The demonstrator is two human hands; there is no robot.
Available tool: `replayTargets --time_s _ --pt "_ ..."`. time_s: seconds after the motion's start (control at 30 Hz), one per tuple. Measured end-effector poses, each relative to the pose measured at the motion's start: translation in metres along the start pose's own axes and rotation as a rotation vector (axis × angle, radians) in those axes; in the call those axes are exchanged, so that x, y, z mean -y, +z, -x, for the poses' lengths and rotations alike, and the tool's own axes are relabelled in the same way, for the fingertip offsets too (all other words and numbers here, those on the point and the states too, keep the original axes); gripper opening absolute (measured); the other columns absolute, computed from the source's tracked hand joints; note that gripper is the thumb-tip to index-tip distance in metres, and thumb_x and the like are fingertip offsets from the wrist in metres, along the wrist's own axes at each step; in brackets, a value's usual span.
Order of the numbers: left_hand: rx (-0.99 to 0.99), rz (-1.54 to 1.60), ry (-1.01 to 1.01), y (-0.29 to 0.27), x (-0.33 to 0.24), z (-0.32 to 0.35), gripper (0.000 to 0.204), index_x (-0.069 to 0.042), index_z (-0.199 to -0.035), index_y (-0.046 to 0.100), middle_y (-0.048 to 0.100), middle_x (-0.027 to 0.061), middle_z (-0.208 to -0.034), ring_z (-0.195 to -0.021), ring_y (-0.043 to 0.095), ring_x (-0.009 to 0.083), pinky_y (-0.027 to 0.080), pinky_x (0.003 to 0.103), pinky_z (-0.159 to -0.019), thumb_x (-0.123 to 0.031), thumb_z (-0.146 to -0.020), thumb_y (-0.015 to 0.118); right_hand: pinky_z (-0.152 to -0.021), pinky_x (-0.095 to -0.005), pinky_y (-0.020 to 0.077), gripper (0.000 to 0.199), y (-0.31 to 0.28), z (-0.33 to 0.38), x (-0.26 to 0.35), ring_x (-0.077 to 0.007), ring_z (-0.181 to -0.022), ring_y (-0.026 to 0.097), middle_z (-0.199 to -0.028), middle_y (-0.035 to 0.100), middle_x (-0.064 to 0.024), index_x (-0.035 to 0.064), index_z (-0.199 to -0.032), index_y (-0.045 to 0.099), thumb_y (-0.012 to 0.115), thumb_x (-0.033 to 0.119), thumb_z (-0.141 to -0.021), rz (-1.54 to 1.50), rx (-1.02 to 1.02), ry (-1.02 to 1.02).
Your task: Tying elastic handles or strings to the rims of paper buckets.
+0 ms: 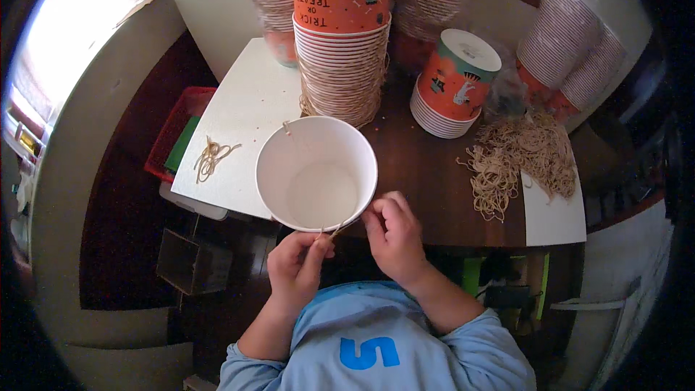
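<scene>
A white-lined paper bucket [317,188] stands at the table's front edge with its mouth tilted toward me. At its far rim, a short bit of tan cord [287,127] pokes through to the inside. My left hand [298,259] is closed at the near rim, thumb and finger pinching a tan cord [336,231] that crosses the rim there. My right hand [394,235] is closed against the bucket's right front side, fingertips pressed together just under the rim. What those fingertips hold is hidden.
Behind the bucket rises a tall stack of orange paper buckets [340,65], cords hanging round it. A shorter upside-down stack [452,87] and a heap of tan cords [525,152] lie right. A few cords [211,158] lie left. Plastic-wrapped stacks [561,40] stand farther back.
</scene>
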State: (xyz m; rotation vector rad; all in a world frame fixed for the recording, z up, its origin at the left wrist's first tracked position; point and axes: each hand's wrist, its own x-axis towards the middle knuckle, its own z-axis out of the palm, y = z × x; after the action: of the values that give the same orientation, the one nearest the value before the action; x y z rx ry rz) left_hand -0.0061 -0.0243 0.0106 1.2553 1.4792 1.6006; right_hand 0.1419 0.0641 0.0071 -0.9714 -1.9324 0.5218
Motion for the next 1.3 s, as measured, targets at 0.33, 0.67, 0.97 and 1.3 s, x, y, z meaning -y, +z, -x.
replayTargets --time_s 0.33,0.67,0.97,1.3 --pt "0.273 0.418 -0.305 -0.012 0.002 -0.008 0.014 0.002 -0.095 0.062 0.064 0.0052 -0.086 -0.075 0.059 0.0097 0.051 0.024 -0.069 -0.011 -0.091 0.059 -0.065 -0.0387 0.0409 0.016 0.003 -0.001 0.0 -0.028 -0.076 0.054 -0.088 0.053 -0.0081 0.008 -0.088 0.054 0.066 0.011 -0.077 0.299 -0.087 -0.17" --pt "0.276 -0.214 0.094 -0.017 -0.022 -0.005 0.006 0.001 -0.086 0.063 0.062 0.0106 -0.076 -0.065 0.059 0.0165 0.046 0.025 -0.059 -0.005 -0.086 0.062 -0.07 -0.0353 0.0421 0.034 -0.021 -0.009 0.014 -0.0208 -0.081 0.056 -0.108 0.057 -0.008 0.0084 -0.103 0.064 0.07 0.014 -0.071 0.106 0.051 -0.55" --pt "0.412 -0.016 0.528 -0.021 -0.054 -0.014 0.009 -0.001 -0.073 0.057 0.054 0.0095 -0.07 -0.06 0.053 0.0238 0.042 0.031 -0.055 0.001 -0.081 0.061 -0.057 -0.0321 0.0418 0.027 -0.016 -0.015 0.014 -0.0196 -0.066 0.055 -0.094 0.063 -0.0052 0.0127 -0.087 0.068 0.074 0.006 -0.062 -0.05 0.031 -0.575" --pt "0.306 0.711 0.264 -0.018 -0.027 -0.036 0.02 -0.003 -0.074 0.053 0.05 0.006 -0.071 -0.069 0.046 0.0201 0.038 0.033 -0.067 -0.012 -0.092 0.049 -0.064 -0.0354 0.0399 0.012 -0.018 -0.024 0.011 -0.0209 -0.071 0.057 -0.085 0.063 -0.0033 0.011 -0.079 0.065 0.072 0.009 -0.069 -0.273 0.226 -0.478"
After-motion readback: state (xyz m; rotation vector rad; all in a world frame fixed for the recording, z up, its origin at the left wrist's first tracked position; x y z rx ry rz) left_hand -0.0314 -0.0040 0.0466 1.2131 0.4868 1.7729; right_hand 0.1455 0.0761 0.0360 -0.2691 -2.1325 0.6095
